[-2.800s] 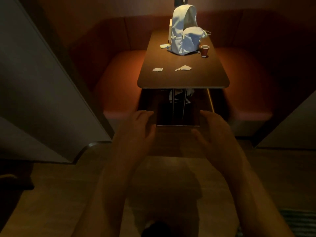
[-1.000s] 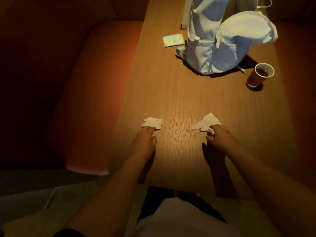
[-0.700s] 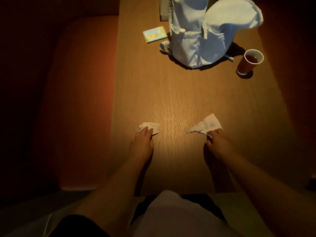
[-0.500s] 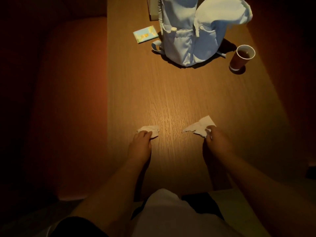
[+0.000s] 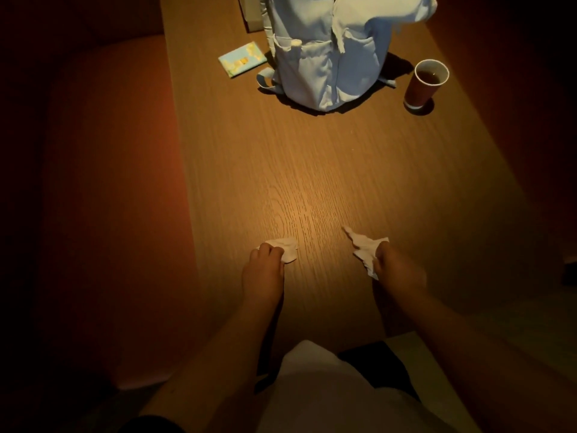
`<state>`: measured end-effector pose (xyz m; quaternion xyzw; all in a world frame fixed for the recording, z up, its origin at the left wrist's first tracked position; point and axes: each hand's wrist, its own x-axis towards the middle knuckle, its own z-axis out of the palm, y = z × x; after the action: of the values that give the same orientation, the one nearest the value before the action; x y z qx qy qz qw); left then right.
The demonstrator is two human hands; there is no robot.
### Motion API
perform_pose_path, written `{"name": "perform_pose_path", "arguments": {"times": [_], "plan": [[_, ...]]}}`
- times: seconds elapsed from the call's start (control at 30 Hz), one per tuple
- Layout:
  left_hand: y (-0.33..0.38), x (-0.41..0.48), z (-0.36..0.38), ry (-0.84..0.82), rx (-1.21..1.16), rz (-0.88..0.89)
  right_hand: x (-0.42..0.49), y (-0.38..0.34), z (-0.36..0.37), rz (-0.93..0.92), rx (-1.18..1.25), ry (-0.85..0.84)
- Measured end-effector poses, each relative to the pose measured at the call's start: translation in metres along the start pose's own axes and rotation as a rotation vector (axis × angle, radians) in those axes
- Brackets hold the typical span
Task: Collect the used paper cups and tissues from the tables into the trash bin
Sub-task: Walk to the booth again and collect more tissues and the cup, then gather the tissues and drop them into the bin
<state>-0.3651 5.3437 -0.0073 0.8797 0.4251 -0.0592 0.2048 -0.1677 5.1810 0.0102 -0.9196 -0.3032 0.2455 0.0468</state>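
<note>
Wood-grain tabletop (image 5: 312, 170) under dim warm light: left hand (image 5: 263, 270) curls its fingers round a crumpled tissue (image 5: 285, 246); right hand (image 5: 398, 270) pinches a torn, pointed tissue (image 5: 362, 246). Farther back, a red paper cup (image 5: 423, 85) stands beside a pale fabric backpack (image 5: 327, 57).

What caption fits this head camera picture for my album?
Left hand grips the left tissue, right hand grips the right tissue, on a wooden table with a backpack and red cup.

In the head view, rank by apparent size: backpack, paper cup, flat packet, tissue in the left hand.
1. The backpack, even though it is cut off at the top edge.
2. The paper cup and the flat packet: about alike, so no ranking.
3. The left tissue, partly hidden by the left hand.
</note>
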Motion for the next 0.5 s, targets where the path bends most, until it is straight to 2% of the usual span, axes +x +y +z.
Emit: {"name": "perform_pose_path", "arguments": {"times": [0.17, 0.33, 0.5], "plan": [[-0.001, -0.005, 0.004, 0.001, -0.081, 0.045, -0.014, -0.007, 0.006, 0.064, 0.041, 0.006], [0.022, -0.012, -0.013, 0.033, -0.242, 0.025, -0.037, -0.002, -0.014, 0.073, 0.167, 0.098], [0.078, -0.026, -0.038, 0.036, -0.427, 0.242, -0.083, 0.027, -0.059, 0.112, 0.288, 0.27]]}}
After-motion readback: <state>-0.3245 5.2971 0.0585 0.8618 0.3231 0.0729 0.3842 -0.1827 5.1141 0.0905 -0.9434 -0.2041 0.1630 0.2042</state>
